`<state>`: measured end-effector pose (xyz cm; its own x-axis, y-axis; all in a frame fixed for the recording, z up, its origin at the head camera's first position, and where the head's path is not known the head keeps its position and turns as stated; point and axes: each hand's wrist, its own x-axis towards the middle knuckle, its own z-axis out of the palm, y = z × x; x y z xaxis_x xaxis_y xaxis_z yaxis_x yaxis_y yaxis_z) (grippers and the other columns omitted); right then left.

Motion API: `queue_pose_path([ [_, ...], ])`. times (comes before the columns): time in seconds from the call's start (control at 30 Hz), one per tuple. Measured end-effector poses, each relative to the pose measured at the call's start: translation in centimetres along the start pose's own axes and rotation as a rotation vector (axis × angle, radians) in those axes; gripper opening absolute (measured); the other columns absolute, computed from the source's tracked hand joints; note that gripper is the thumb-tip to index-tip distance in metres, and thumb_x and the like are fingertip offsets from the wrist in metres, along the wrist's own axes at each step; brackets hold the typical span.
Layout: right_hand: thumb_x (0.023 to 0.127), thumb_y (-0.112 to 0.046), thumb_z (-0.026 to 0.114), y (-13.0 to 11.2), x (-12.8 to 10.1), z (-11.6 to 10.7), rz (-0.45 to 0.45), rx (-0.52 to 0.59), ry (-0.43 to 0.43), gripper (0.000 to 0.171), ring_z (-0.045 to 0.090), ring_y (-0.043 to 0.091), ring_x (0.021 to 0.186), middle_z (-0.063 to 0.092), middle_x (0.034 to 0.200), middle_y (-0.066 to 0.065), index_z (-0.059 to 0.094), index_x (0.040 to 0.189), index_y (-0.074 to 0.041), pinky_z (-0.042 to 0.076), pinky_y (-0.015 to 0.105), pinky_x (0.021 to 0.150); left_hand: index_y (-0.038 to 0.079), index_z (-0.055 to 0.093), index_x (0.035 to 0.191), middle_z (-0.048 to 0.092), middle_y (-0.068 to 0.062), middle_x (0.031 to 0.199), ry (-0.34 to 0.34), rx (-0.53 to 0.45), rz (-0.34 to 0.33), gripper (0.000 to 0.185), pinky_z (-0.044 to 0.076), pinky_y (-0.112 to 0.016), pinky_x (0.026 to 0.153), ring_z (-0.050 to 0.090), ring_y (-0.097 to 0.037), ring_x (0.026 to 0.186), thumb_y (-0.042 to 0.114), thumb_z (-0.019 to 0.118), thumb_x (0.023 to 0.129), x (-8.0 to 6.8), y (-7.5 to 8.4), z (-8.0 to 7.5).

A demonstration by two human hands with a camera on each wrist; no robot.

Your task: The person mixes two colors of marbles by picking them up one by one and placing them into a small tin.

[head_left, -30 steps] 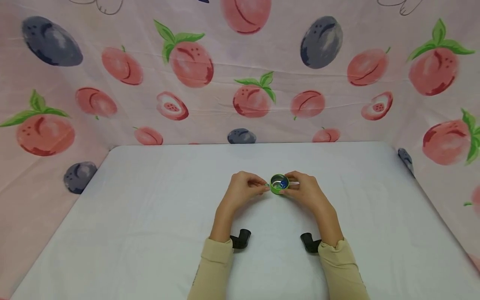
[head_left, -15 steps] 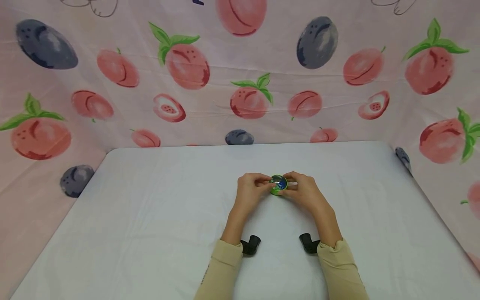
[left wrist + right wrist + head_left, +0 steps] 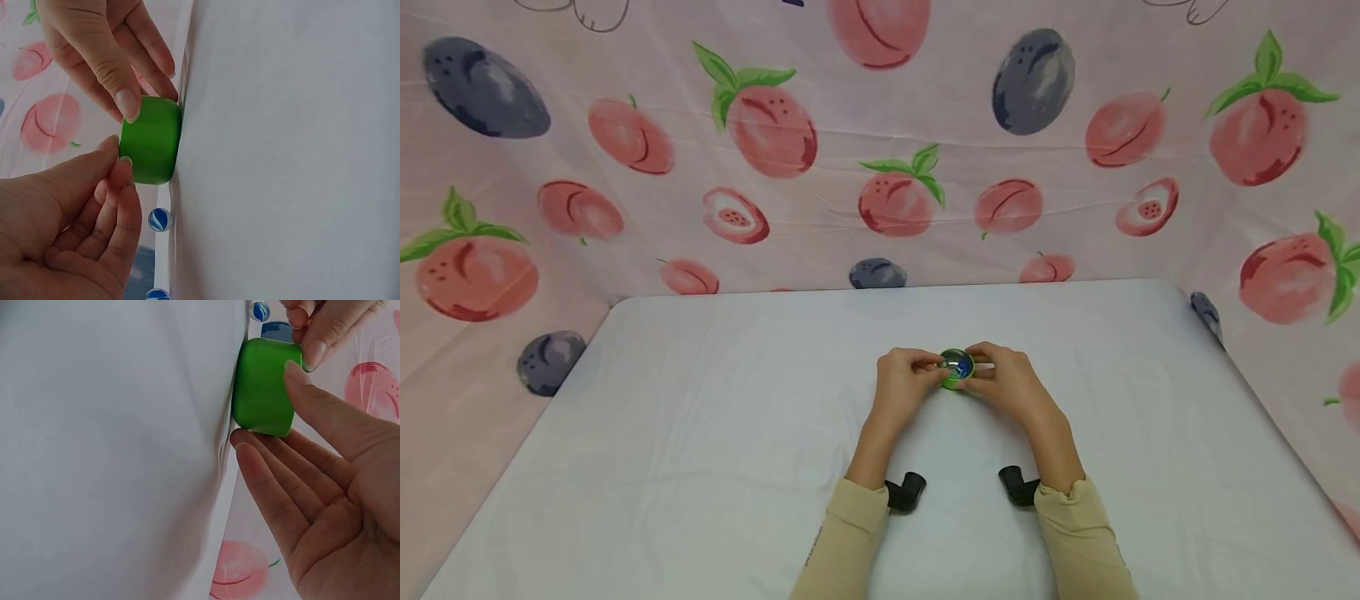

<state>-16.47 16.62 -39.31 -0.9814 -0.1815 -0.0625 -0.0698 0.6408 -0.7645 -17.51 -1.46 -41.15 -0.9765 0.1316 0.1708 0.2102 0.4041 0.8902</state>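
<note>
A small green round cup (image 3: 957, 371) with a shiny inside and something blue in it stands on the white table (image 3: 715, 433) near its middle. My left hand (image 3: 916, 379) is at its left side, thumb and forefinger pinching the rim (image 3: 120, 161). My right hand (image 3: 1006, 379) holds the right side. In the right wrist view its thumb (image 3: 299, 374) presses the cup's wall (image 3: 265, 387) and its fingers (image 3: 253, 450) lie nearly straight against the other side. The left wrist view shows the cup (image 3: 150, 149) between both hands.
Fruit-printed pink cloth (image 3: 895, 167) walls the table at the back and both sides. Black camera mounts (image 3: 904, 492) (image 3: 1018, 485) sit under the wrists. Small blue-and-white round things (image 3: 160, 219) (image 3: 260, 310) show beyond the cup in the wrist views.
My left hand has shifted right, and its fingers have closed onto the cup's rim. The right hand and the cup have hardly moved.
</note>
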Motion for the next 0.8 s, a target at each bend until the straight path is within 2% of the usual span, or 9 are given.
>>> queue_pose_path([
  [0.47, 0.094, -0.007, 0.080, -0.1, -0.1, -0.1, -0.006, -0.010, 0.003, 0.047, 0.070, 0.042, 0.120, 0.065, 0.136, 0.030, 0.061, 0.134, 0.010, 0.056, 0.051, 0.101, -0.007, 0.081, 0.100, 0.075, -0.013, 0.082, -0.033, 0.005, -0.010, 0.015, 0.049, -0.017, 0.062, 0.061, -0.007, 0.069, 0.001, 0.083, 0.088, -0.1, 0.1, -0.3],
  [0.63, 0.094, -0.007, 0.080, -0.2, -0.1, -0.1, -0.010, -0.007, 0.003, 0.048, 0.070, 0.042, 0.120, 0.066, 0.135, 0.030, 0.061, 0.134, 0.011, 0.055, 0.051, 0.101, -0.007, 0.081, 0.103, 0.075, -0.013, 0.082, -0.017, 0.030, -0.002, 0.017, 0.052, -0.020, 0.063, 0.065, -0.011, 0.069, 0.001, 0.083, 0.088, -0.1, 0.6, -1.2],
  [0.8, 0.094, -0.008, 0.080, -0.3, -0.1, -0.1, 0.009, 0.000, -0.002, 0.050, 0.069, 0.042, 0.121, 0.065, 0.137, 0.030, 0.059, 0.136, 0.011, 0.055, 0.051, 0.102, -0.007, 0.080, 0.105, 0.076, -0.014, 0.085, 0.002, 0.082, -0.023, 0.019, 0.055, -0.024, 0.066, 0.069, -0.018, 0.073, 0.002, 0.083, 0.088, 0.0, 1.2, -2.6],
])
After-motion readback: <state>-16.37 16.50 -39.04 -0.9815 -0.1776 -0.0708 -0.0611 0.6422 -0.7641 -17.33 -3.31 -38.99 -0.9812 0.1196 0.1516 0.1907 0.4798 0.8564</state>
